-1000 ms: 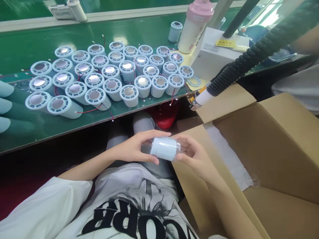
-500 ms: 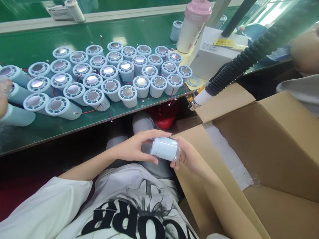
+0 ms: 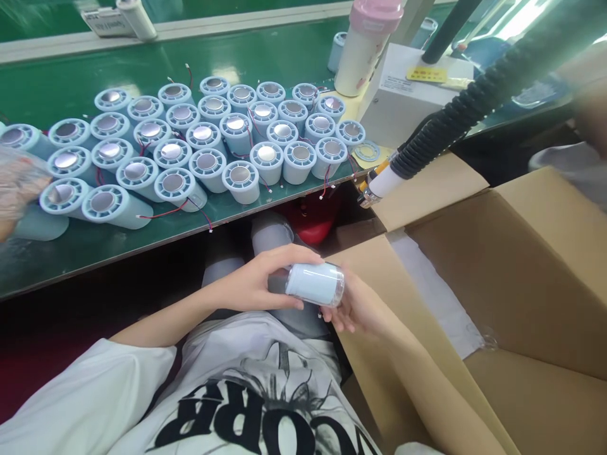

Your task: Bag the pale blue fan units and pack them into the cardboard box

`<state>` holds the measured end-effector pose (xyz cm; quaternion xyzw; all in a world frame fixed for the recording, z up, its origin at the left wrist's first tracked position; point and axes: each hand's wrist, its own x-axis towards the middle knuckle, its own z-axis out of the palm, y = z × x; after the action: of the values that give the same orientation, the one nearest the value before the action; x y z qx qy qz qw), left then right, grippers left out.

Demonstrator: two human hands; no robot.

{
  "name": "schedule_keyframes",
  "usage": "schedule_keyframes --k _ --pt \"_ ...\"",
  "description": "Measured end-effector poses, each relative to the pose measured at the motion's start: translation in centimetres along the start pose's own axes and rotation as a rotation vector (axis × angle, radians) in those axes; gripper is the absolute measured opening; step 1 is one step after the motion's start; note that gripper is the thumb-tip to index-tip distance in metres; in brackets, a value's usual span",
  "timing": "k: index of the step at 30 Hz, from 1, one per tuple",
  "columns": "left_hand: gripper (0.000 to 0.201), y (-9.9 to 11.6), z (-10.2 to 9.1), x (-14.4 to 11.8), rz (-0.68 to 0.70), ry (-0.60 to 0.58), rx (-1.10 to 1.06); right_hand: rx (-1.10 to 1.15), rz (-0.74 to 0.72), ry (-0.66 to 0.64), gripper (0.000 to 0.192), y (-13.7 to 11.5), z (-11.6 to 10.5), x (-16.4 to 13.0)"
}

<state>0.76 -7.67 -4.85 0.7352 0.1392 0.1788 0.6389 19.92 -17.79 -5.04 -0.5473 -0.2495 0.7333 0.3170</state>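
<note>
Both hands, left hand (image 3: 258, 281) and right hand (image 3: 353, 306), are closed around a pale blue cylinder (image 3: 313, 284), held sideways over the lap beside an open cardboard box (image 3: 521, 265).

Bright overhead light is glaring off the metal-capped cylinders (image 3: 203, 136) above the grip; shadow is filling the space under the green bench (image 3: 95, 246); far-left and far-right edges are blurring.

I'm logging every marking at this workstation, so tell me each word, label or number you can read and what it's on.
"ORR": large black letters, cut off by the frame edge, on the white T-shirt.
Yellow label on the white machine housing: print too small to read.
White label tag at the far edge of the green bench: blurred, unreadable.
Pale blue cylinder held by left hand and right hand: no text visible.
</note>
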Motion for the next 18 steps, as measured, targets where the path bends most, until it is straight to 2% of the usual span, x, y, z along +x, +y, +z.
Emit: schedule_keyframes --k 1,3,4,6,8,10,13,15,18 --pt "0.063 0.2 0.1 -0.1 -0.039 0.013 -0.024 -0.091 -0.13 0.086 0.062 0.3 -0.2 -0.1" --pt "0.063 0.5 0.2 -0.3 -0.12 0.032 -0.083 -0.313 -0.458 0.271 0.035 0.8 -0.6 -0.4" --pt "0.063 0.6 0.3 -0.3 -0.156 0.036 -0.115 -0.433 -0.636 0.32 0.027 1.0 -0.8 -0.5" --pt "0.063 0.8 0.3 -0.3 -0.218 0.033 -0.168 -0.655 -0.96 0.281 0.044 1.4 -1.3 -0.8" --pt "0.063 0.9 0.3 -0.2 -0.261 0.016 -0.19 -0.765 -1.113 0.174 0.055 1.6 -1.6 -0.8" --pt "0.067 1.0 0.1 -0.1 -0.258 -0.011 -0.179 -0.677 -1.052 0.119 0.054 1.7 -1.6 -0.7" --pt "0.076 1.0 -0.2 0.0 -0.191 -0.049 -0.14 -0.303 -0.768 0.042 0.052 1.5 -1.3 -0.8" --pt "0.075 1.0 -0.3 0.1 -0.183 -0.07 -0.167 -0.137 -0.615 0.018 0.046 1.2 -1.2 -1.1" --pt "0.072 0.7 -0.1 0.2 -0.254 -0.082 -0.317 -0.148 -0.532 0.074 0.043 0.8 -1.4 -1.4"
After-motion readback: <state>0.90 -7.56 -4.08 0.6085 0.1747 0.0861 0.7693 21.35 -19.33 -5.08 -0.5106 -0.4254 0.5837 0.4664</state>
